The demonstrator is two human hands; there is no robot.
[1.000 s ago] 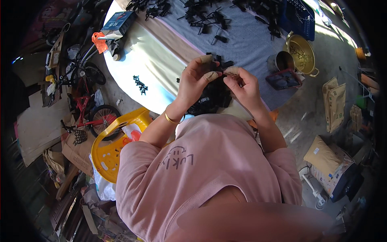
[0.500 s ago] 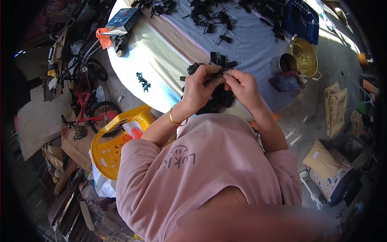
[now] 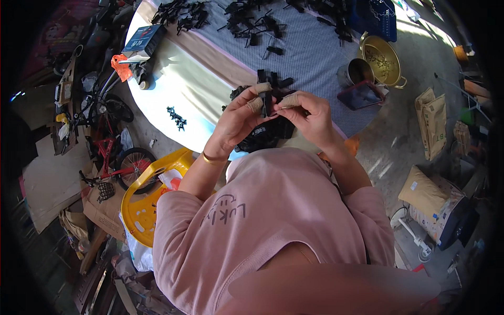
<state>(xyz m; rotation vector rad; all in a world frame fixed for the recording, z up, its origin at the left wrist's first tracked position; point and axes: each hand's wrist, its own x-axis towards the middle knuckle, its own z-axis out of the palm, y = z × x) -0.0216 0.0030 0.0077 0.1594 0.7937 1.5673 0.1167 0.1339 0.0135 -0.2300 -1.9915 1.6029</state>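
Observation:
My left hand (image 3: pixel 234 119) grips a small black plastic part (image 3: pixel 267 103) upright between thumb and fingers. Close against its right side, my right hand (image 3: pixel 313 114) is closed in a pinch; whatever sits between those fingertips is too small to make out. Beige coverings wrap several fingertips on both hands. Beneath the hands lies a heap of black parts (image 3: pixel 261 139), partly hidden by them. More black plastic pieces (image 3: pixel 251 22) are spread over the far side of the cloth-covered round table (image 3: pixel 207 71). A little cluster of black pieces (image 3: pixel 177 119) rests at the left.
At the table's right stand a gold-coloured pot (image 3: pixel 394 65) with small pieces inside, a metal cup (image 3: pixel 359 72), a phone (image 3: pixel 361 95) and a blue basket (image 3: pixel 386 23). A blue box (image 3: pixel 144 42) sits far left. A yellow chair (image 3: pixel 137 202) and red bicycle (image 3: pixel 107 157) stand left.
The hands have drawn slightly apart, and the black part now shows upright in the left fingers. The whole view has shifted, so the table sits a little further left.

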